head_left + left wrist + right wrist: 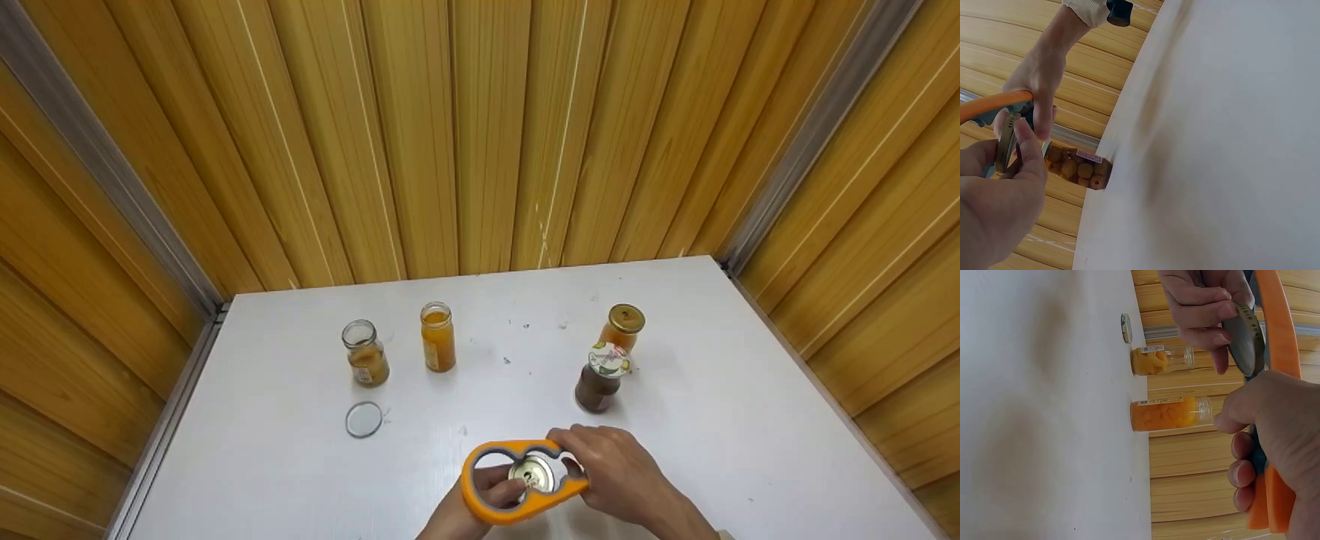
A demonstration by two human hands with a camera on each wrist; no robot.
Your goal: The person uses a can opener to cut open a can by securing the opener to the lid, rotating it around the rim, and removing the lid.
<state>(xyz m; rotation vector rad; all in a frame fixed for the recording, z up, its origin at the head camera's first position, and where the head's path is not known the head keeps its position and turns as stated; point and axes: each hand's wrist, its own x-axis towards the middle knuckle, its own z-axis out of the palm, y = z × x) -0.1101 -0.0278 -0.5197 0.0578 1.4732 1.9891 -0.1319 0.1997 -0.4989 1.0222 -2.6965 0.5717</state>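
Note:
My right hand (619, 476) grips one end of an orange jar opener (555, 498) with grey-lined, scalloped openings. My left hand (466, 514) pinches a round metal jar lid (541, 470) between thumb and fingers, seen within the opener's outline in the head view. In the right wrist view the lid (1246, 340) is on edge, its hollow underside showing, close against the opener (1278, 320). No jar is attached to it. The left wrist view also shows the lid (1005, 143) edge-on, beside the opener's orange rim (996, 104). Both hands are above the table's near side.
Two lidless jars stand at left: one partly filled (367, 364), one with orange contents (439, 341). A loose lid (364, 419) lies in front. At right are a gold-lidded jar (626, 319) and a dark jar (598, 388) with a patterned lid. Corrugated walls (487, 135) enclose the white table (300, 472).

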